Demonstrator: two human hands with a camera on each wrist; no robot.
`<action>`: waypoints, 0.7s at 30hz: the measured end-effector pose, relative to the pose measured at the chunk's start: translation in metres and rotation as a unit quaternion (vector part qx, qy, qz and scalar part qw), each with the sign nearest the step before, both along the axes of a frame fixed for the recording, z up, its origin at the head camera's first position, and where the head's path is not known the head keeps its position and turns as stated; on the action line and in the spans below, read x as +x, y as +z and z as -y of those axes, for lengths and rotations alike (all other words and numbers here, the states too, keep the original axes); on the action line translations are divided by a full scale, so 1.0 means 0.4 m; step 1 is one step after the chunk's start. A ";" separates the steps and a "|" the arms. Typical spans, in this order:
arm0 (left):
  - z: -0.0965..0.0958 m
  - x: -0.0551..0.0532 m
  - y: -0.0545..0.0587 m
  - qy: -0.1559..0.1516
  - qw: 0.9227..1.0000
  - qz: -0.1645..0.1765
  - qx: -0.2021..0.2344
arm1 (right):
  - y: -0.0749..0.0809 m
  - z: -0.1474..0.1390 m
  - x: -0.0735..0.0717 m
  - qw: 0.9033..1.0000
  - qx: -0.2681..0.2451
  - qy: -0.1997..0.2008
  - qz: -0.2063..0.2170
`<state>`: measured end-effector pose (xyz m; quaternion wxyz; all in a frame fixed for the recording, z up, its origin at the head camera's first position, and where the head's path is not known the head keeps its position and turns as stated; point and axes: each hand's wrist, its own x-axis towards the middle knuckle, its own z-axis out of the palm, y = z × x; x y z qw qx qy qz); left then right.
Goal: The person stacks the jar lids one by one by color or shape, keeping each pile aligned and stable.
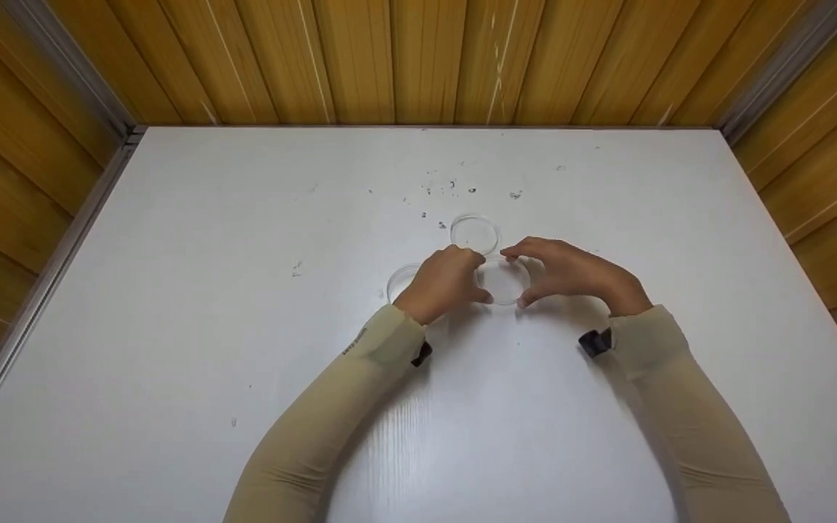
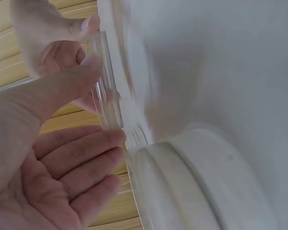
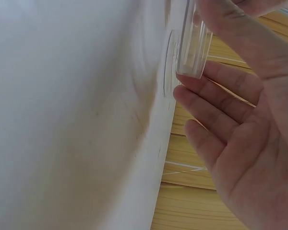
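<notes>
A clear round petri dish (image 1: 503, 282) is held between both hands, raised off the white table. My left hand (image 1: 444, 282) pinches its left edge between thumb and forefinger, the other fingers extended below in the left wrist view. On the opposite edge, my right hand (image 1: 578, 270) grips with thumb and fingers; in the right wrist view the dish (image 3: 194, 48) appears edge-on with its layered walls. Another clear dish (image 1: 474, 234) lies just beyond the hands. A third dish (image 1: 398, 282) sits at the left, partly hidden by the left hand and wrist.
The white table (image 1: 208, 218) carries small dark marks (image 1: 452, 184) behind the dishes. Yellow wood-look panels (image 1: 418, 62) wall the back and both sides, joined by grey metal profiles at the corners. Black wrist straps (image 1: 596, 342) show at the sleeves.
</notes>
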<state>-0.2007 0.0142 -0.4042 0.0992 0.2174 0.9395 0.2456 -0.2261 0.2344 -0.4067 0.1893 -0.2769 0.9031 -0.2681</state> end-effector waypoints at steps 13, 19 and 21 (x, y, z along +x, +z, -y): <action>-0.001 0.000 -0.010 -0.005 0.999 0.005 -0.034 | -0.020 0.028 -0.003 0.993 0.059 0.052 -0.084; 0.002 -0.001 -0.015 -0.005 0.999 0.002 -0.045 | -0.027 0.034 0.000 0.995 0.051 0.047 -0.076; 0.003 -0.002 -0.016 -0.004 0.999 0.002 -0.047 | -0.029 0.037 0.001 0.995 0.047 0.043 -0.071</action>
